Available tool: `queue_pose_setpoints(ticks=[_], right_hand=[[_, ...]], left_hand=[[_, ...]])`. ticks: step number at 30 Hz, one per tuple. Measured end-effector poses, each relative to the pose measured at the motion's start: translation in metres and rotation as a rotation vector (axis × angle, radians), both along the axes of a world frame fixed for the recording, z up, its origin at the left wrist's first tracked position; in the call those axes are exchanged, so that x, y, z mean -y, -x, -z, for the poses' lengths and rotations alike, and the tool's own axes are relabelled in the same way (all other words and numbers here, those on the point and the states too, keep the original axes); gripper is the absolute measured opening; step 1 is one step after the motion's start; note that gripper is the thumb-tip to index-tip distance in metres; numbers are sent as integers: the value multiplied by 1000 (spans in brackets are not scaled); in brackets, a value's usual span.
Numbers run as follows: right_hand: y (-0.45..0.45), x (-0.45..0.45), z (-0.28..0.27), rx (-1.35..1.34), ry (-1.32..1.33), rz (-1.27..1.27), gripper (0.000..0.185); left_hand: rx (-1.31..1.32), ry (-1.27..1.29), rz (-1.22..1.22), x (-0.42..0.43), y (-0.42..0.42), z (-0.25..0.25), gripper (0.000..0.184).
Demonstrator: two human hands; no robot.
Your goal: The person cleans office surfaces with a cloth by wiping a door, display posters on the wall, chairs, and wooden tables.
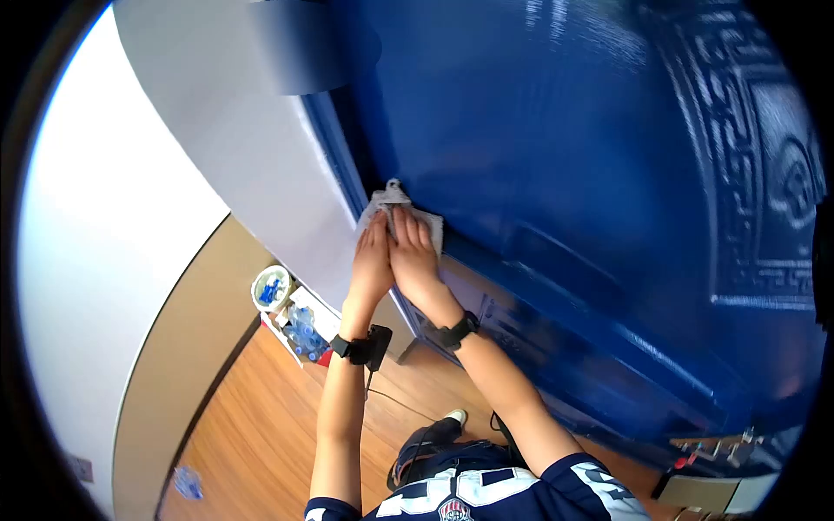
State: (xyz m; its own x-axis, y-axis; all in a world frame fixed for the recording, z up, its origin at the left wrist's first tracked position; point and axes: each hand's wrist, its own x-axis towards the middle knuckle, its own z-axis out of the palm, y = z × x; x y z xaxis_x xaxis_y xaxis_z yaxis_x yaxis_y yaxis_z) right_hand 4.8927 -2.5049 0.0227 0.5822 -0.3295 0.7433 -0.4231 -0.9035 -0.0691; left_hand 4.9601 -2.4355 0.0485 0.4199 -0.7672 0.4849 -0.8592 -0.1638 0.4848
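A grey-white cloth (431, 224) is bunched in the inner corner of a glossy blue door or cabinet panel (521, 148). My left hand (372, 263) and my right hand (413, 253) lie side by side on it, fingers together and pointing away from me. Both hands hold the cloth against the blue edge where it meets the pale frame (295, 165). Part of the cloth is hidden under the fingers. Each wrist carries a black band, and a small black box (378, 347) with a cable hangs by the left one.
Left of my arms, a white bucket (258, 291) stands beside a box of plastic bottles (304, 332). A crumpled clear plastic piece (188, 483) lies on the wooden floor (252, 417). Raised patterns (725, 174) cover the panel's right side. Small items (717, 451) sit at lower right.
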Motion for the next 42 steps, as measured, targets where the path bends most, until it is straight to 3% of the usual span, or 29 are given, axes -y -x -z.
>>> queue_pose_setpoints(ticks=[3,7,14,17,21,26,31,33,36,39,42], right_hand=[[12,2,-1,25,-118,-136,46],[39,-12,-12,-15,-223,-109,44],[176,-29,-28,111,-157,26,35],[260,-25,-21,174,-171,39,34],[341,-35,-17,229,-95,244,42],[465,-46,-20,217,-266,428,58],[551,-78,-36,235,-279,743,52],[587,-97,-64,81,-231,834,47],[633,-115,-100,4,-235,934,44],[659,-121,-101,-38,-291,899,54],[658,-117,-80,20,-396,811,71]], left_hand=[[81,-2,23,1,2,-1,55],[218,-85,110,-7,20,-18,60],[184,11,411,-9,127,-28,71],[193,76,534,0,196,-11,71],[214,34,746,13,266,-24,70],[274,-73,1038,31,371,-35,73],[286,-145,1262,36,469,-41,77],[123,-131,1438,42,507,-43,76],[89,-143,1606,52,558,-57,76],[-21,-216,1567,50,584,-67,72],[61,9,1460,42,581,-46,71]])
